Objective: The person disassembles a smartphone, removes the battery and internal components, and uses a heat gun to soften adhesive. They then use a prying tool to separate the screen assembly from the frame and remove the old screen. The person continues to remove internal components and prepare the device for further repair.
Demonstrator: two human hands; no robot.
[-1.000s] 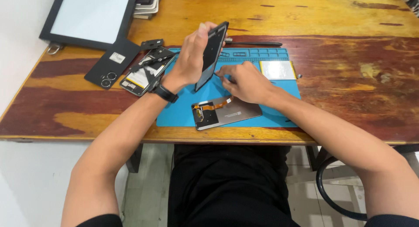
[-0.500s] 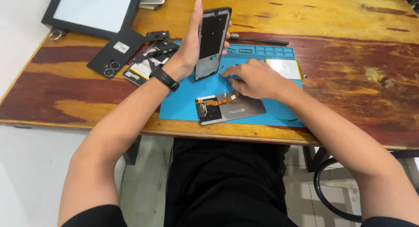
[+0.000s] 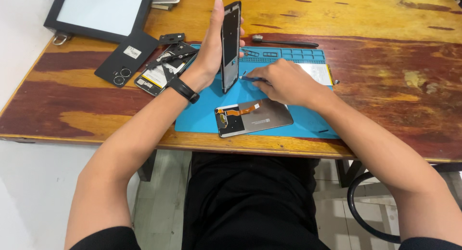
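Presently, a black phone frame (image 3: 230, 45) is held upright on edge by the left hand (image 3: 211, 52), over the far part of the blue mat (image 3: 202, 115). Just right, a thin blue tool (image 3: 251, 78) is pinched in the right hand (image 3: 284, 81); nearer lies a detached screen (image 3: 253, 117).

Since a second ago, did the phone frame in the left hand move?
Yes. The phone frame turned more upright and edge-on above the blue mat.

A worn wooden table (image 3: 385, 19) with red-brown and yellow streaks is standing on a pale tiled floor (image 3: 163, 197), and soft even light is falling across its top.
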